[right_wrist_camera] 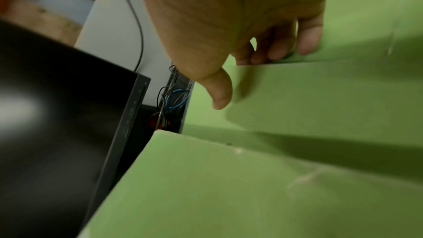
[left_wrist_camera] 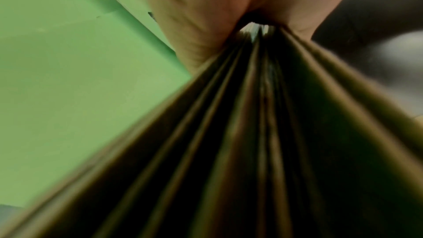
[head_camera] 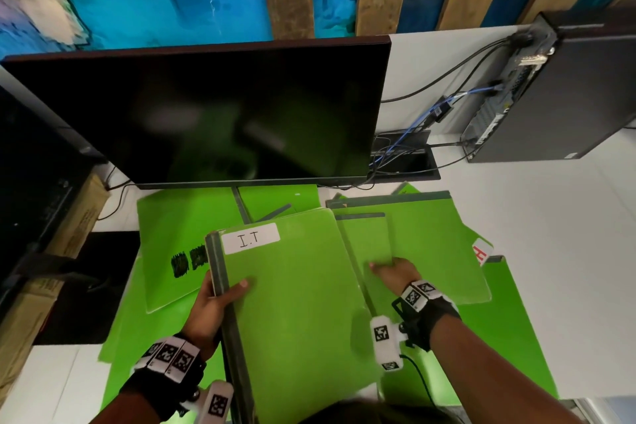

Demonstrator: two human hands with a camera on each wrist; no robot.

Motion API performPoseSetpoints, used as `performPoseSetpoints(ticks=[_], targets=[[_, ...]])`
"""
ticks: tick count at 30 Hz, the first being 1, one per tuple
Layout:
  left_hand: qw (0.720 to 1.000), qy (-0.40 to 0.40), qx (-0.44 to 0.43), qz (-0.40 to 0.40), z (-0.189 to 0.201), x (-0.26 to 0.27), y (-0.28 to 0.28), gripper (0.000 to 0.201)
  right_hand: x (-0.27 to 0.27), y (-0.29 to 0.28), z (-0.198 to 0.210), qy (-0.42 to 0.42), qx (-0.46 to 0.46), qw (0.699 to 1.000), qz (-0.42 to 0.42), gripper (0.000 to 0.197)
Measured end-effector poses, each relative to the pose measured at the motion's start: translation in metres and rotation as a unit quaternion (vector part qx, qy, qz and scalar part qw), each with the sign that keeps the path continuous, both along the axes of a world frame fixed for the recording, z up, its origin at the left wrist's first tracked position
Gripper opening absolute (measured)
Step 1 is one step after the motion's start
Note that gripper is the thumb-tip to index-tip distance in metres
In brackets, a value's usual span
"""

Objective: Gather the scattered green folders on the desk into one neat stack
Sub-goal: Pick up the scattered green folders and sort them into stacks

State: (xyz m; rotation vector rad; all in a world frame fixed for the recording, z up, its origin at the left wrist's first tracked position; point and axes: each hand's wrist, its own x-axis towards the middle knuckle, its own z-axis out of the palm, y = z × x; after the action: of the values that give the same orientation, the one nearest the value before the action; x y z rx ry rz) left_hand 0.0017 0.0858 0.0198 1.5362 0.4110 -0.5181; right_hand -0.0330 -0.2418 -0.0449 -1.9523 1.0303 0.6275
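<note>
My left hand grips a bundle of green folders by its dark spine, thumb on the top cover, which has a white "I.T" label. The left wrist view shows that hand clamped on the bundle's spines. To the right, my right hand holds the edge of a green folder lying on the desk. In the right wrist view its fingers hook under that folder, the thumb above. More green folders lie on the left and lower right.
A dark monitor stands right behind the folders, its stand among them. A black computer tower and a cable well sit at the back right. A cardboard box and black mat are at the left.
</note>
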Motion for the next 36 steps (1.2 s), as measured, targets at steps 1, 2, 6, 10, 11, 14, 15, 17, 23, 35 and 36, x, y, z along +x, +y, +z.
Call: performPoseSetpoints(ticks=[1, 2, 6, 10, 11, 14, 15, 17, 23, 35, 36], targets=[[1.000, 0.004, -0.005, -0.001, 0.000, 0.001, 0.000, 0.050, 0.001, 0.002, 0.004, 0.004, -0.006, 1.000, 0.009, 0.067], [1.000, 0.009, -0.008, 0.000, 0.000, 0.002, 0.001, 0.055, 0.003, 0.004, 0.009, 0.004, -0.014, 1.000, 0.010, 0.061], [1.000, 0.018, -0.014, 0.010, -0.001, 0.004, 0.007, 0.084, 0.010, -0.019, 0.021, -0.046, -0.045, 0.997, -0.039, 0.055], [1.000, 0.003, -0.002, 0.005, -0.001, 0.005, 0.004, 0.080, 0.013, -0.098, 0.032, -0.096, -0.116, 0.984, -0.098, 0.063], [1.000, -0.001, 0.001, 0.005, -0.002, 0.005, 0.003, 0.081, 0.012, -0.117, 0.034, -0.097, -0.133, 0.982, -0.093, 0.064], [1.000, -0.004, 0.017, 0.022, -0.008, 0.007, -0.001, 0.075, 0.006, -0.159, 0.026, -0.082, -0.170, 0.981, -0.054, 0.065], [0.999, -0.004, 0.021, 0.028, -0.010, 0.008, -0.003, 0.068, 0.003, -0.165, 0.021, -0.068, -0.182, 0.980, -0.036, 0.065], [0.999, -0.006, 0.027, 0.032, -0.011, 0.010, -0.006, 0.055, -0.002, -0.168, 0.010, -0.017, -0.200, 0.980, -0.011, 0.066], [0.999, -0.002, 0.042, 0.034, -0.006, 0.018, -0.018, 0.025, -0.004, -0.154, -0.006, 0.045, -0.231, 0.972, -0.009, 0.090], [0.997, 0.006, 0.056, 0.056, -0.018, 0.023, -0.016, 0.039, -0.003, -0.167, 0.016, -0.104, -0.085, 0.980, -0.149, 0.051], [0.997, 0.005, 0.056, 0.058, -0.021, 0.024, -0.015, 0.041, -0.006, -0.168, 0.026, -0.151, -0.081, 0.971, -0.168, 0.050]])
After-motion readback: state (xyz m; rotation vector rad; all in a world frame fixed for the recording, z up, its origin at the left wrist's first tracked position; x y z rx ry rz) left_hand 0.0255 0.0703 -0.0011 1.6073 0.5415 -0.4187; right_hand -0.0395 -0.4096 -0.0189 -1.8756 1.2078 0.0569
